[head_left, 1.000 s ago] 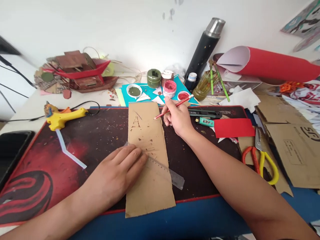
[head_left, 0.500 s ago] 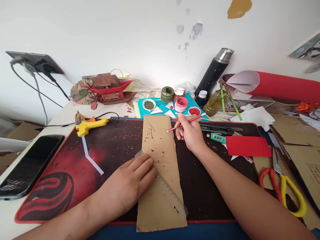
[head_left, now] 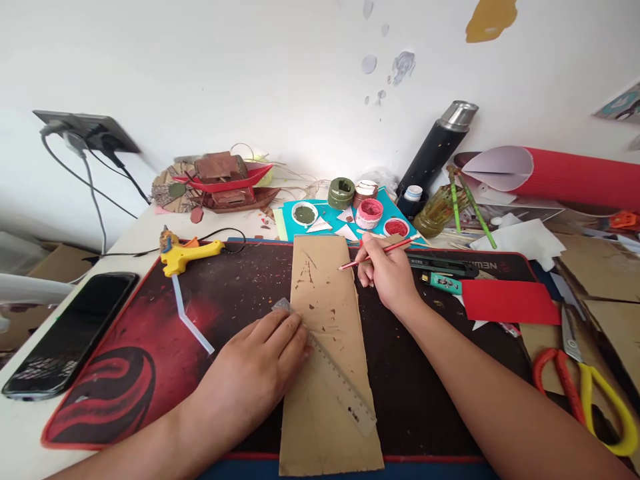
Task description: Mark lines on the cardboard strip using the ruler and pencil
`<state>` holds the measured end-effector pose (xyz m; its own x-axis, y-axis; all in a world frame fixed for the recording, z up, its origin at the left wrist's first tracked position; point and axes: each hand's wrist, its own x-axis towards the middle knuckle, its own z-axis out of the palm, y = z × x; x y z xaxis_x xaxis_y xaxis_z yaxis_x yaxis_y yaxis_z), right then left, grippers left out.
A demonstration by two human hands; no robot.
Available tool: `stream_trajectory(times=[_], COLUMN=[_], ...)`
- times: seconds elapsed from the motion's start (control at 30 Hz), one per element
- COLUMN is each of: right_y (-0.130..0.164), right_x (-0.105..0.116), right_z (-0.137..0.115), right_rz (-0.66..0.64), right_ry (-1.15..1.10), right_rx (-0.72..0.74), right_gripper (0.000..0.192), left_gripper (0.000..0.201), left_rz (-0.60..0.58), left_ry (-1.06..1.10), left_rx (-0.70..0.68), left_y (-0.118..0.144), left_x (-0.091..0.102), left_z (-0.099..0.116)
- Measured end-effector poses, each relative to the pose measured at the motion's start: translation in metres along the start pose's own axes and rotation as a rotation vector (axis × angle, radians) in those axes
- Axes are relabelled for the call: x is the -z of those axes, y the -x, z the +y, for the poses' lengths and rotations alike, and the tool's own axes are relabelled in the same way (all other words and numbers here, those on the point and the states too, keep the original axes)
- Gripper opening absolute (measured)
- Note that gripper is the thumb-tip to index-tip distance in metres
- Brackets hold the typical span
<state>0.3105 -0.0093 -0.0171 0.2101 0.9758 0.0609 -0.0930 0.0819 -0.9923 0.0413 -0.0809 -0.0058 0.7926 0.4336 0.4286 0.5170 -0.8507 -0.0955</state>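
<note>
Left hand: the left hand [head_left: 260, 373], lower centre of the frame, lies palm down with fingers together, pressed flat on the clear ruler [head_left: 330, 370]; it grips nothing, it pins.
Ruler: lies diagonally across the cardboard strip [head_left: 327, 347], one end poking out past the strip's left edge just above the fingertips, the other end toward the strip's lower right. The flat pressure appears meant to keep it from sliding on the card.
Right hand: the right hand [head_left: 390, 273], right of centre, is closed in a writing grip on the red pencil [head_left: 375, 253], thumb and fingers clamped on the shaft.
Pencil: slanted, tip down and to the left, at the right edge of the cardboard's upper part; whether the tip touches cannot be told. It is well apart from the ruler's edge.
Cardboard strip: long, brown, lying lengthwise at mid-frame on the red and black mat [head_left: 150, 347], stained with dark flecks.
Mat surroundings: yellow glue gun [head_left: 190, 253] at upper left of the mat with a clear glue stick trailing below it; a phone [head_left: 70, 333] off the mat at far left.
Right side: a red paper sheet [head_left: 510, 301] beside the right wrist, a utility knife [head_left: 440, 263] above it, scissors [head_left: 585, 393] at lower right.
Rear of desk: paint pots [head_left: 370, 212] on a teal sheet just behind the cardboard's top end; a black flask [head_left: 440, 147] leans against the wall.
</note>
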Motion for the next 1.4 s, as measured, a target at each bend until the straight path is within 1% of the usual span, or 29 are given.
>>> stream_trajectory(times=[0.3, 0.43, 0.67, 0.83, 1.0, 1.13, 1.4], right_y=[0.002, 0.003, 0.001, 0.000, 0.000, 0.001, 0.001], right_x=[0.000, -0.001, -0.001, -0.002, -0.001, -0.001, -0.002], right_z=[-0.002, -0.003, -0.002, 0.001, 0.000, -0.001, -0.003], right_rz=[-0.003, -0.008, -0.003, -0.002, -0.012, -0.021, -0.021], right_ry=[0.021, 0.022, 0.010, 0.017, 0.039, 0.103, 0.103], right_rx=[-0.024, -0.026, -0.003, 0.016, 0.046, 0.030, 0.046], right_gripper=[0.068, 0.066, 0.066, 0.066, 0.060, 0.060, 0.063], left_gripper=[0.031, 0.030, 0.033, 0.033, 0.028, 0.027, 0.027], left_rz=[-0.032, -0.026, -0.056, -0.046, -0.111, -0.139, -0.122], left_ry=[-0.006, 0.034, 0.093, 0.144, 0.139, 0.141, 0.138], left_rx=[-0.025, -0.050, -0.095, -0.121, -0.108, -0.100, -0.126], left_y=[0.001, 0.001, 0.002, -0.001, -0.006, -0.007, -0.008], left_x=[0.000, 0.002, 0.003, 0.001, 0.000, 0.000, 0.003], left_z=[0.003, 0.005, 0.008, 0.002, -0.006, -0.006, -0.005])
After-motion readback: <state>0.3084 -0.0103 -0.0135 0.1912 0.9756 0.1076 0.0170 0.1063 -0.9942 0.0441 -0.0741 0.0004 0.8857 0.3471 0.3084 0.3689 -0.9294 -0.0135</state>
